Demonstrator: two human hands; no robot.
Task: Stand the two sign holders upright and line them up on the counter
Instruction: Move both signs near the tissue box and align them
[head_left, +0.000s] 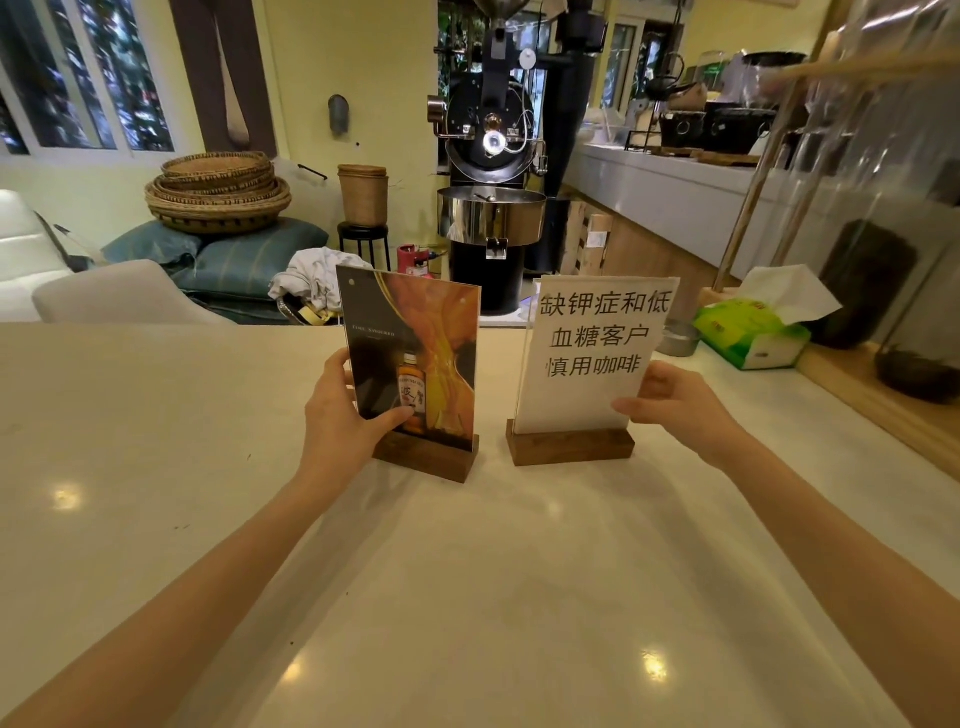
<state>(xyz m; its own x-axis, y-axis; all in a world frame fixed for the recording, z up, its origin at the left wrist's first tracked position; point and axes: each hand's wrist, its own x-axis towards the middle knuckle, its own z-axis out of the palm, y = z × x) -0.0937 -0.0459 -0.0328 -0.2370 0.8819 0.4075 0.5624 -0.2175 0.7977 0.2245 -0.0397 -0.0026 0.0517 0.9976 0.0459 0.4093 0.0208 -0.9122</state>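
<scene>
Two sign holders stand upright side by side on the pale counter (467, 571), each a clear panel in a dark wooden base. The left sign holder (415, 343) shows an orange and black bottle picture and sits turned a little. My left hand (343, 415) grips its left edge, thumb across the front near the bottom. The right sign holder (597, 343) carries a white sheet with black Chinese characters. My right hand (670, 405) holds its lower right edge, thumb on the front. A narrow gap separates the two bases.
A green tissue box (753, 332) and a small metal cup (678, 338) sit at the counter's far right, by a wooden ledge with glass jars (883, 291). Beyond the counter's far edge stands a black coffee roaster (491, 156), with stacked baskets (218, 192) and cushions at the left.
</scene>
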